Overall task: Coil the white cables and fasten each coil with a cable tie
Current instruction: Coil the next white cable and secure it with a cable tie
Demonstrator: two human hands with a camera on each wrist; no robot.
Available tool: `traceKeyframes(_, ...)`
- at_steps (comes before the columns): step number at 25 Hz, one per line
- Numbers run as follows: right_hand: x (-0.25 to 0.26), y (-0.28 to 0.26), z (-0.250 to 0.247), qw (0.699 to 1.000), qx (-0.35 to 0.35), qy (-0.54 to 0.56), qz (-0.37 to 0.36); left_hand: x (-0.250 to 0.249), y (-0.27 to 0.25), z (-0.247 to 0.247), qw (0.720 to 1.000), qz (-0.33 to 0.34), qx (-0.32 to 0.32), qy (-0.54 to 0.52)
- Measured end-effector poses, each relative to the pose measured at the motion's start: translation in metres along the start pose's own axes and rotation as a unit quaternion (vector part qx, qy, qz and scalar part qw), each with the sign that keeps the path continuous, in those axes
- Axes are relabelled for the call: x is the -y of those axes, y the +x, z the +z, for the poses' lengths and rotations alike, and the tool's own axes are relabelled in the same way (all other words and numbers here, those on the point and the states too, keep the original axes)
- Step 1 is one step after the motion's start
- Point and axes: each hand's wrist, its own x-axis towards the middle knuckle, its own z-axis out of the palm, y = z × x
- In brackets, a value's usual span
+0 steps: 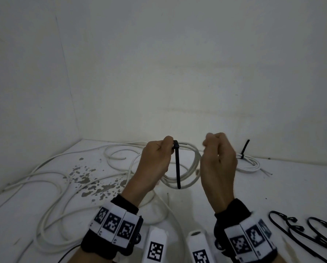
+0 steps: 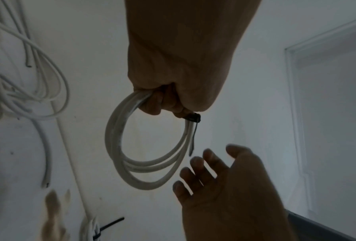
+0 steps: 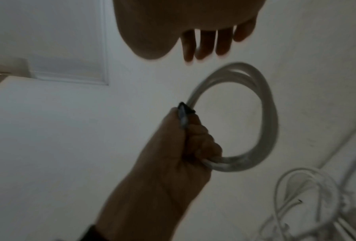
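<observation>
My left hand is raised above the white surface and grips a small coil of white cable. A black cable tie is wrapped round the coil right at my fingers, and its long tail hangs straight down. The left wrist view shows the coil as several loops hanging from my fist, with the tie's head beside my fingertips. My right hand hovers just right of the coil and holds nothing. Its fingers are loosely spread and stay off both coil and tie.
Loose white cables sprawl over the left of the stained white surface. A finished coil with a black tie lies at the back right by the wall. Several black cable ties lie at the front right.
</observation>
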Motion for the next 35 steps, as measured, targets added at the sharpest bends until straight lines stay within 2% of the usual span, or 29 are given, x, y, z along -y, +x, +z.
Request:
traceKeyframes(1, 0.006, -0.001, 0.000, 0.997, 0.074, -0.023, 0.020, 0.001, 0.001, -0.002, 1.000, 0.018, -0.007, 0.016)
traceKeyframes(2, 0.012, -0.002, 0.000, 0.984, 0.162, -0.034, 0.069, 0.001, 0.002, -0.003, 0.999, 0.034, -0.011, 0.027)
traceKeyframes(4, 0.014, -0.003, 0.001, 0.938, 0.290, 0.024, 0.187, 0.001, 0.002, -0.005, 0.998, 0.049, -0.015, 0.041)
traceKeyframes(5, 0.015, -0.002, 0.001, 0.918, 0.313, 0.079, 0.230, 0.001, 0.002, -0.005, 0.997, 0.053, -0.014, 0.047)
traceKeyframes(8, 0.016, 0.006, -0.005, 0.855, 0.311, 0.234, 0.342, 0.003, 0.003, -0.007, 0.995, 0.072, 0.013, 0.062)
traceKeyframes(10, 0.016, 0.010, -0.008, 0.830, 0.295, 0.274, 0.387, 0.003, 0.004, -0.006, 0.991, 0.098, 0.035, 0.082)
traceKeyframes(14, 0.016, 0.010, -0.008, 0.858, 0.269, 0.238, 0.368, 0.002, 0.003, -0.004, 0.986, 0.119, 0.055, 0.105)
traceKeyframes(18, 0.016, 0.008, -0.005, 0.854, 0.257, 0.248, 0.378, 0.008, 0.005, -0.005, 0.987, 0.114, 0.048, 0.105)
traceKeyframes(22, 0.020, 0.003, 0.002, 0.883, 0.179, 0.232, 0.366, 0.007, 0.002, -0.002, 0.981, 0.136, 0.059, 0.124)
traceKeyframes(27, 0.019, 0.000, 0.006, 0.892, 0.105, 0.248, 0.364, 0.008, -0.001, 0.002, 0.974, 0.154, 0.073, 0.153)
traceKeyframes(30, 0.015, -0.001, 0.009, 0.891, 0.080, 0.267, 0.358, 0.010, -0.002, 0.007, 0.975, 0.136, 0.079, 0.158)
traceKeyframes(31, 0.014, -0.002, 0.009, 0.894, 0.094, 0.264, 0.348, 0.011, -0.001, 0.006, 0.978, 0.125, 0.071, 0.151)
traceKeyframes(33, 0.011, -0.003, 0.007, 0.921, 0.158, 0.200, 0.296, 0.012, 0.005, 0.000, 0.990, 0.086, 0.037, 0.106)
traceKeyframes(34, 0.009, -0.002, 0.004, 0.941, 0.171, 0.152, 0.251, 0.012, 0.008, -0.003, 0.995, 0.058, 0.019, 0.073)
traceKeyframes(35, 0.007, 0.001, 0.001, 0.960, 0.155, 0.109, 0.205, 0.011, 0.011, -0.007, 0.999, 0.021, 0.002, 0.032)
